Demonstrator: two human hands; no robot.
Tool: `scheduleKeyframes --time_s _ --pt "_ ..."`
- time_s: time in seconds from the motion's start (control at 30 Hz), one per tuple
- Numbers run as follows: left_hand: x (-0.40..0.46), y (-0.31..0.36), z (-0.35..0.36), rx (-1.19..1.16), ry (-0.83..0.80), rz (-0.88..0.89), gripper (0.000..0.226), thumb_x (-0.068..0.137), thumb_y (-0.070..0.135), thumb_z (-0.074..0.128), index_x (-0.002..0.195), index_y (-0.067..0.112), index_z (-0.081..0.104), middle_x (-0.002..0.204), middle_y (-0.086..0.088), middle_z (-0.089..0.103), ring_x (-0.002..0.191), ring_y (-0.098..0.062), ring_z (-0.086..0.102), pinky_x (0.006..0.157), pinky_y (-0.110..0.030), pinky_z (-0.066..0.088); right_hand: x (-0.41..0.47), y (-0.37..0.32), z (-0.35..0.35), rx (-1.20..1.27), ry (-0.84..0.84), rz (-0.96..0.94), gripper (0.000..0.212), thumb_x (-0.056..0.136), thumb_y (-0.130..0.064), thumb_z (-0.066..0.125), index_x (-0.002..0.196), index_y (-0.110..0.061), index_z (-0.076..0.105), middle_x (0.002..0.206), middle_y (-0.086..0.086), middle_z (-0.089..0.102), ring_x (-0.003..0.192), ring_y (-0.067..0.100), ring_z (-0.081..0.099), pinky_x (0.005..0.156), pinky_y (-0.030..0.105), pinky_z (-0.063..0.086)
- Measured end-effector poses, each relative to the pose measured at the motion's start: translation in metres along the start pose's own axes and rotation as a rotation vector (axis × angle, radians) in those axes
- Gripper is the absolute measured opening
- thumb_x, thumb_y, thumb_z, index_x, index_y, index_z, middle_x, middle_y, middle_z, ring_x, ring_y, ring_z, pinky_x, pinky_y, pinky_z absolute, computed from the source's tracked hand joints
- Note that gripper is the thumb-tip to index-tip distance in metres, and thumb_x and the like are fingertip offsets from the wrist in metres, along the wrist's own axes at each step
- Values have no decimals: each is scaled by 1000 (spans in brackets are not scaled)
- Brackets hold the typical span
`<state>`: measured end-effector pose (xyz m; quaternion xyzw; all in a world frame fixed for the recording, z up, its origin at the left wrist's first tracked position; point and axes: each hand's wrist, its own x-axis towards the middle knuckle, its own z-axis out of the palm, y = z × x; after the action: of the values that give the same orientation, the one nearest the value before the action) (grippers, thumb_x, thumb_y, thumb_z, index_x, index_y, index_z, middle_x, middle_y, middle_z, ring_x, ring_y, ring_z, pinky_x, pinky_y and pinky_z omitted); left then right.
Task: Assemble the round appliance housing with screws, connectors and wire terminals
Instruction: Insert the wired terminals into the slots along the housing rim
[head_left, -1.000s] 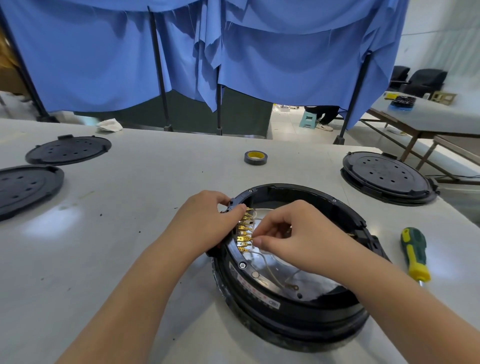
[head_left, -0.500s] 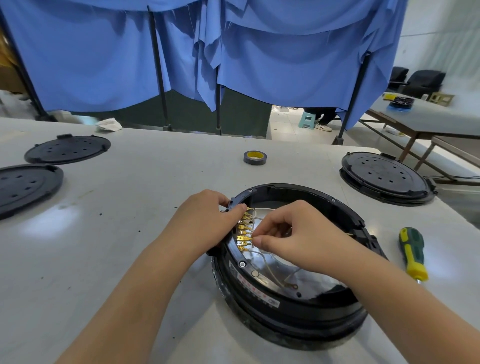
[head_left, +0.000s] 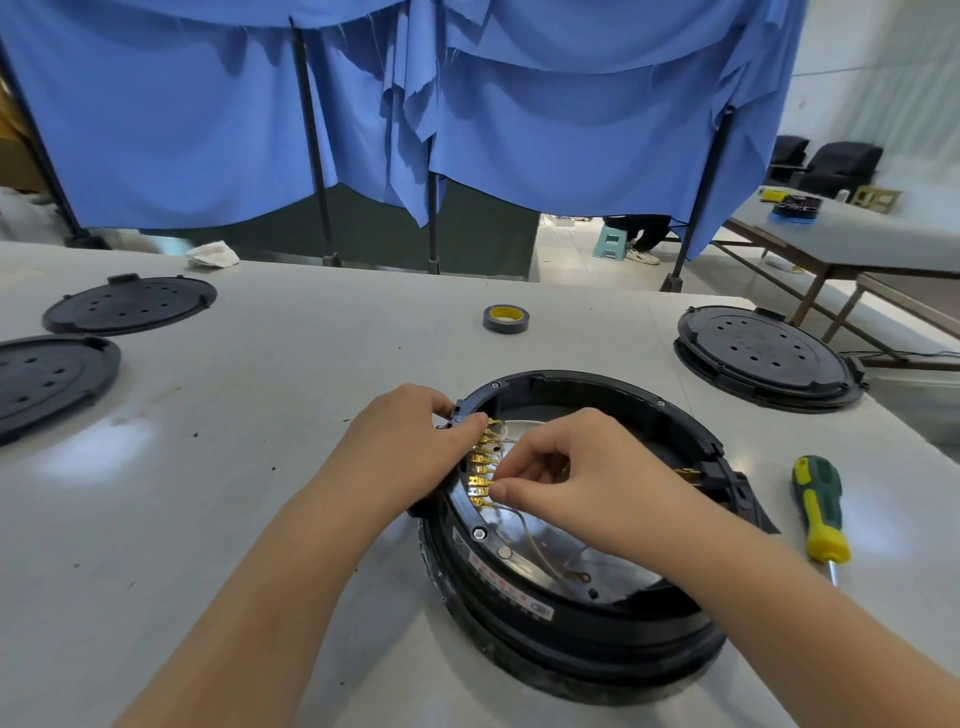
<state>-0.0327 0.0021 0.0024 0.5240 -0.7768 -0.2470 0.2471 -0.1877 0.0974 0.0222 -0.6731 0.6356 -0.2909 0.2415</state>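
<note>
Little has moved since the earlier frames: both hands stay at the row of gold wire terminals (head_left: 480, 465) on the left inner rim of the round black housing (head_left: 582, 618), which sits on the white worktop (head_left: 249, 395) just in front of the person. Left hand (head_left: 402, 447) curls over the housing's outer left edge, its thumb resting on the topmost terminals. Right hand (head_left: 582, 483) reaches in from the right, thumb and forefinger pinching at a lower terminal where a pale wire (head_left: 535, 545) leads off across the shiny metal plate (head_left: 597, 566). To the right lies a green-and-yellow screwdriver (head_left: 818, 506). Farther back sit a tape roll (head_left: 505, 318) and black perforated lids (head_left: 130, 304).
</note>
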Motion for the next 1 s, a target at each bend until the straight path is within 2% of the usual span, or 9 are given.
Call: scheduleKeyframes --time_s 0.2,0.37,0.5,0.67,0.8,1.0 --pt "0 -1 1 20 17 0 30 86 55 57 96 29 70 76 9 64 75 -13 64 61 -25 43 -1 -2 3 -13 17 8 13 77 -41 76 84 -30 74 69 -15 68 67 1 62 71 30 56" --pt "1 0 1 37 18 8 32 86 55 57 97 28 71 72 10 60 70 -12 60 57 -25 40 -2 -5 4 -59 33 -22 7 80 -37 73 83 -31 75 79 -12 69 76 5 62 77 36 53" --pt "1 0 1 35 13 8 32 86 55 57 98 29 70 78 7 62 73 -12 61 60 -26 43 -1 -9 4 -86 47 -27 5 81 -33 73 83 -30 76 84 -11 67 80 7 60 80 39 51" --pt "0 1 1 54 17 14 33 86 55 57 98 27 71 82 4 65 76 -15 62 62 -28 43 0 -11 5 -137 49 -41 4 82 -30 72 84 -29 76 83 -10 67 80 6 60 80 36 50" --pt "0 1 1 52 27 14 30 86 54 57 94 28 70 72 9 61 70 -12 60 56 -24 38 -2 -11 6 -154 50 -27 8 83 -35 71 82 -28 75 77 -10 70 75 2 62 75 30 52" --pt "0 2 1 44 20 11 36 86 55 57 101 25 71 74 5 60 74 -17 61 61 -27 40 -1 -15 7 -199 40 -84 8 86 -29 69 88 -27 76 87 -7 67 84 8 59 81 35 48"
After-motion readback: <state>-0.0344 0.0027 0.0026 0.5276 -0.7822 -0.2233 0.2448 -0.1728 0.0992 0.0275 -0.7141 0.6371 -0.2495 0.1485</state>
